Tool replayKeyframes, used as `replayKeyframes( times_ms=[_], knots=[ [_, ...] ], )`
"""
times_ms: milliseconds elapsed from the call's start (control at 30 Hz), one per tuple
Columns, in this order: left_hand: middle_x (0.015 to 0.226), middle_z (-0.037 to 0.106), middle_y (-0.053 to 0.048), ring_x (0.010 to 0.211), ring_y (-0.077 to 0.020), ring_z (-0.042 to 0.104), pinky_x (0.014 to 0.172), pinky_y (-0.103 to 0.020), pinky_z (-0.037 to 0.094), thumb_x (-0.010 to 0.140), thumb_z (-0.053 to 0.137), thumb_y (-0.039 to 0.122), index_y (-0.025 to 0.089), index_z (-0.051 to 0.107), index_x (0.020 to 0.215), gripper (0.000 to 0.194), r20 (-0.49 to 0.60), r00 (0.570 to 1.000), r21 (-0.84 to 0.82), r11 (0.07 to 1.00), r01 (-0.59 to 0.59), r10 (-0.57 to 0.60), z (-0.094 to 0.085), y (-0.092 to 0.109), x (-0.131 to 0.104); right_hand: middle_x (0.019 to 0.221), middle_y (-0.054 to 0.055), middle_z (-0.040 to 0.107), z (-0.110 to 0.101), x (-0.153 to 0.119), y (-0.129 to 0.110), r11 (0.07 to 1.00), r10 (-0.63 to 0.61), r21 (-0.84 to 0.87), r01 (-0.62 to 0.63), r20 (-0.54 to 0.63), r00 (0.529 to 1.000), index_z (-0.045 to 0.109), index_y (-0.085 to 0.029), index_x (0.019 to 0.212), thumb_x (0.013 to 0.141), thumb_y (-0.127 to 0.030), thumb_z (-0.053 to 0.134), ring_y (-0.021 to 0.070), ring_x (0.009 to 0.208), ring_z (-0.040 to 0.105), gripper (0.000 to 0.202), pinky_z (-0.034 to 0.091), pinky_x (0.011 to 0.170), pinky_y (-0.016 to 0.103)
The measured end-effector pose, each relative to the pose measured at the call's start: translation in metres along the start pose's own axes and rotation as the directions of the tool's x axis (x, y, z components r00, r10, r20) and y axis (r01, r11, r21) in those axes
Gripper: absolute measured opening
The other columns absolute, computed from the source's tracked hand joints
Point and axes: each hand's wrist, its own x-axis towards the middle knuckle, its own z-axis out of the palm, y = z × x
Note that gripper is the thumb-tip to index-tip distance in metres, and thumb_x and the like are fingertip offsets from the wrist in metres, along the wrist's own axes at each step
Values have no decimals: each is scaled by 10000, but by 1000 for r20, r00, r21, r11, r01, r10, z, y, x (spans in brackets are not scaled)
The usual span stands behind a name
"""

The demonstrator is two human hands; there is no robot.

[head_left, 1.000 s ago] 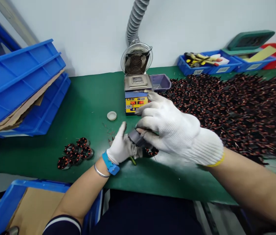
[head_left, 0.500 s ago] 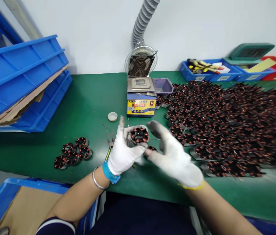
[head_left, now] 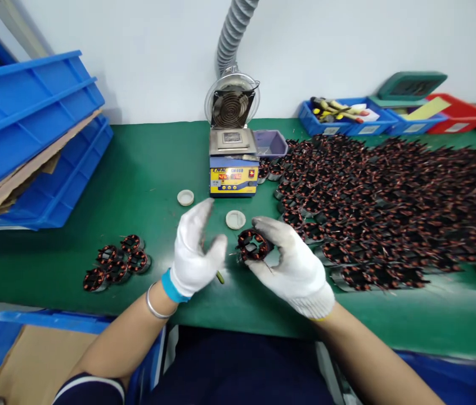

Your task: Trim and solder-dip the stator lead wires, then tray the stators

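Note:
My right hand (head_left: 291,261), in a white glove with grey fingertips, is closed round a motor stator (head_left: 255,246) with copper windings and black insulation, just above or on the green bench. My left hand (head_left: 198,247), gloved too, is to its left with thumb and fingers apart and nothing between them. Beneath the left hand a short green handle end (head_left: 220,277) shows; the rest of that tool is hidden. Beyond the hands lie a small white dish (head_left: 235,220) and a second white dish (head_left: 185,197).
Several stators (head_left: 117,271) form a small group on the left. Many more stators (head_left: 360,208) crowd the right side. A solder pot (head_left: 233,179) with a fan stands behind the dishes, beside a purple bin (head_left: 280,147). Blue crates (head_left: 31,112) are stacked at left; tool bins (head_left: 331,128) line the wall.
The stator that was in my left hand is no longer there, and that hand has moved left. My right hand has closed on a stator. The nearer white dish has come into full view.

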Motion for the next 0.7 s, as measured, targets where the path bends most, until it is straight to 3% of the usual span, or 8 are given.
replayKeyframes(
  times_ms=[67, 133, 233, 367, 433, 533, 600, 700],
  knots=[
    [1417, 592, -119, 1343, -345, 524, 1168, -526, 358, 853, 661, 357, 261, 603, 1344, 503, 218, 961, 91, 977, -191, 167, -3, 5, 3, 1258, 150, 681, -2, 0, 1, 999, -35, -18, 36, 74, 997, 501, -212, 1380, 805, -221, 616, 301, 1144, 690, 586, 596, 979, 455],
    [1134, 724, -131, 1127, -333, 657, 1067, -510, 445, 878, 617, 382, 213, 713, 1106, 299, 402, 912, 212, 961, -176, 79, -5, 10, 6, 1246, 151, 689, -3, 0, 1, 998, -52, -30, 56, 108, 993, 527, -206, 1358, 796, -210, 612, 302, 1133, 695, 569, 600, 972, 453],
    [690, 678, -69, 688, -218, 655, 745, -361, 525, 909, 508, 288, 197, 668, 734, 253, 483, 853, 305, 951, 47, -197, -12, 18, 11, 1230, 161, 697, -6, 0, 5, 997, -59, -48, 63, 85, 995, 556, -205, 1329, 781, -161, 631, 312, 1106, 702, 555, 615, 945, 452],
    [562, 611, 1, 507, -131, 537, 520, -244, 421, 826, 578, 249, 206, 580, 601, 228, 775, 587, -50, 903, 427, -235, -33, 25, 23, 1204, 157, 696, -14, 4, 13, 996, -52, -65, 54, 42, 998, 574, -183, 1301, 793, -215, 654, 298, 1097, 697, 516, 619, 933, 450],
    [526, 560, 13, 462, -115, 482, 469, -233, 375, 848, 585, 317, 201, 574, 613, 262, 684, 637, -127, 802, 584, -355, -37, 22, 28, 1205, 150, 694, -16, 6, 17, 996, 1, -91, 6, 69, 998, 600, -193, 1268, 791, -253, 653, 300, 1110, 688, 484, 604, 956, 467],
    [642, 621, -16, 513, -133, 517, 471, -242, 385, 882, 566, 513, 188, 630, 792, 344, 411, 733, -163, 748, 644, -542, -25, 12, 26, 1196, 150, 696, -15, 11, 19, 994, 32, -110, -18, 123, 992, 624, -200, 1216, 785, -295, 652, 314, 1108, 684, 442, 596, 948, 489],
    [739, 668, -30, 595, -155, 562, 518, -255, 427, 850, 606, 554, 190, 636, 856, 365, 439, 723, -123, 762, 636, -533, -11, 7, 21, 1185, 149, 696, -13, 14, 18, 993, 17, -114, 1, 153, 988, 621, -201, 1199, 784, -285, 645, 311, 1096, 687, 424, 601, 921, 482],
    [641, 601, 14, 584, -145, 521, 564, -262, 438, 861, 600, 448, 208, 563, 716, 283, 496, 691, -67, 770, 634, -526, 2, 0, 15, 1166, 138, 696, -9, 16, 16, 991, 5, -131, 20, 186, 983, 607, -215, 1201, 776, -257, 635, 300, 1078, 688, 428, 601, 906, 469]
  ],
)
